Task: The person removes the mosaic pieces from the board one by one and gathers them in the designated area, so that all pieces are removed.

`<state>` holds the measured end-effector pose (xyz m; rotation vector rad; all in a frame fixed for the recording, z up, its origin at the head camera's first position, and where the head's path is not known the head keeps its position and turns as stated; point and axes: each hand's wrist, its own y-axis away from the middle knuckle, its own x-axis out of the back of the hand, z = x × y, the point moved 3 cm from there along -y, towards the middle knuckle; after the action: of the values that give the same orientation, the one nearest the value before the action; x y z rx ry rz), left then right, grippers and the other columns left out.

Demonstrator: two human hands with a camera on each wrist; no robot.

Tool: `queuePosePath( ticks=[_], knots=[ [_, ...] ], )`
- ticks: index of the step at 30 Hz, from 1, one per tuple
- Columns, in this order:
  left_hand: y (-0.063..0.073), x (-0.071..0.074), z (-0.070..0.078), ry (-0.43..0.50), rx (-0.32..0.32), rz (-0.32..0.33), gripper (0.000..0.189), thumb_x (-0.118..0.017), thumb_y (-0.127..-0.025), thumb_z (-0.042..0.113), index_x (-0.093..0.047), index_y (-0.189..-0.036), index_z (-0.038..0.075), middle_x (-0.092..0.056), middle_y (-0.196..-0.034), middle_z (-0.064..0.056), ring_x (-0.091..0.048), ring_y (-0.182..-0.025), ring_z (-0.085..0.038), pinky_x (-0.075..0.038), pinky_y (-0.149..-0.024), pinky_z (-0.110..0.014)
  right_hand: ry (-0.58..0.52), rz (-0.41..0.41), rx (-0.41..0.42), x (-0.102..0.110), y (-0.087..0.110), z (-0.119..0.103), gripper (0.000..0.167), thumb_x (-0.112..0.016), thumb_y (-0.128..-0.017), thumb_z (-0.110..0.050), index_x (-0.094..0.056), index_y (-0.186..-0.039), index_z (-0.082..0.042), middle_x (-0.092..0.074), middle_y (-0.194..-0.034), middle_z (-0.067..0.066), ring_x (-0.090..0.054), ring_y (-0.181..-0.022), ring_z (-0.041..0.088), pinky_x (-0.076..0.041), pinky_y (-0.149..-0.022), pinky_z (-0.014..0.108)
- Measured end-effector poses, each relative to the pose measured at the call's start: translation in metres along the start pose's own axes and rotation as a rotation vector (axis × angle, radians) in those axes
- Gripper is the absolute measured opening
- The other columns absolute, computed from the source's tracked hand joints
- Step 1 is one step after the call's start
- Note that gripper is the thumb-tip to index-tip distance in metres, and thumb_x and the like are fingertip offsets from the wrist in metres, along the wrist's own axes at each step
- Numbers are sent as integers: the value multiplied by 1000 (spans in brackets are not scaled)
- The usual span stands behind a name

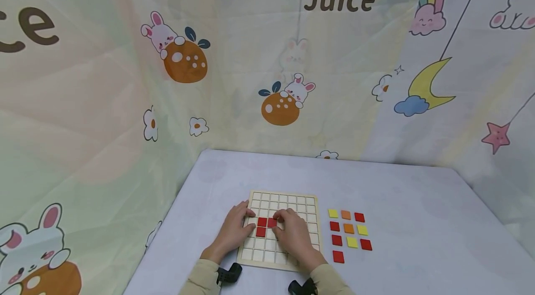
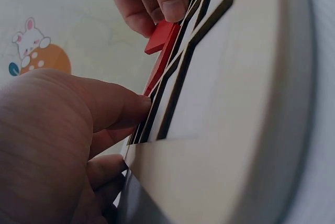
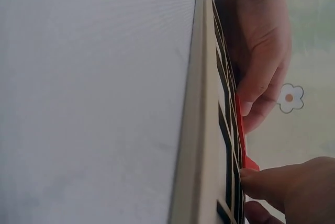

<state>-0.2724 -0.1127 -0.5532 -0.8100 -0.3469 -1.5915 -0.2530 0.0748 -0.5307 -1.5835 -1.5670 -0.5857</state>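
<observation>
A pale wooden board [image 1: 267, 265] with a grid of square cells lies on the table. Two red square tiles, one [image 1: 262, 222] above the other [image 1: 261, 232], sit in its cells. My right hand [image 1: 294, 233] pinches a third red tile [image 1: 271, 222] just right of the upper one; in the left wrist view that tile [image 2: 159, 38] looks tilted at the grid. At the board's left side rests my left hand [image 1: 234, 225], its thumb touching the grid near the red tiles in the left wrist view. Its other fingers are partly hidden there.
Right of the board, several loose square tiles lie in rough columns: red [image 1: 338, 257], orange [image 1: 349, 228] and yellow [image 1: 352, 242]. The table [image 1: 409, 220] has a white cover. A printed curtain [image 1: 234, 100] hangs behind and beside it. Black bands [image 1: 230, 273] circle both wrists.
</observation>
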Motion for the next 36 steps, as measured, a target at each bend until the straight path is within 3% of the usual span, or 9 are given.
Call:
queuePosePath(
  ticks=[6,16,26,32,36],
  knots=[
    [1,0,0,10,11,-5,17,-69,-86,11,-63,-102,12,-42,-149,-18,-32,-142,-37,-21,-120,-51,-53,3,13,0,0,-1,25,-78,-81,-14,-66,-102,-17,-61,-99,-5,-59,-91,12,-56,-84,35],
    [1,0,-1,18,33,-16,17,-69,-87,11,-63,-102,13,-40,-151,-18,-30,-142,-37,-20,-120,-53,-60,1,38,-2,0,-2,24,-78,-82,-16,-67,-104,-16,-63,-100,-5,-62,-93,14,-56,-84,36],
    [1,1,1,3,8,-2,16,-69,-86,10,-63,-100,13,-42,-149,-20,-33,-140,-40,-22,-118,-55,-108,2,27,4,4,1,29,-76,-85,-19,-67,-112,-15,-64,-107,-4,-62,-100,14,-55,-90,38],
    [1,1,3,-4,12,-6,16,-69,-86,10,-63,-101,12,-42,-149,-19,-33,-141,-39,-22,-119,-53,-101,26,72,15,10,7,27,-78,-83,-18,-70,-108,-15,-64,-104,-7,-62,-93,13,-57,-83,36],
    [1,1,3,-2,19,-7,17,-69,-86,10,-63,-102,12,-41,-150,-19,-32,-142,-38,-21,-120,-51,-115,13,17,21,16,17,26,-79,-82,-20,-70,-106,-18,-60,-102,-10,-57,-88,10,-56,-78,29]
  ],
)
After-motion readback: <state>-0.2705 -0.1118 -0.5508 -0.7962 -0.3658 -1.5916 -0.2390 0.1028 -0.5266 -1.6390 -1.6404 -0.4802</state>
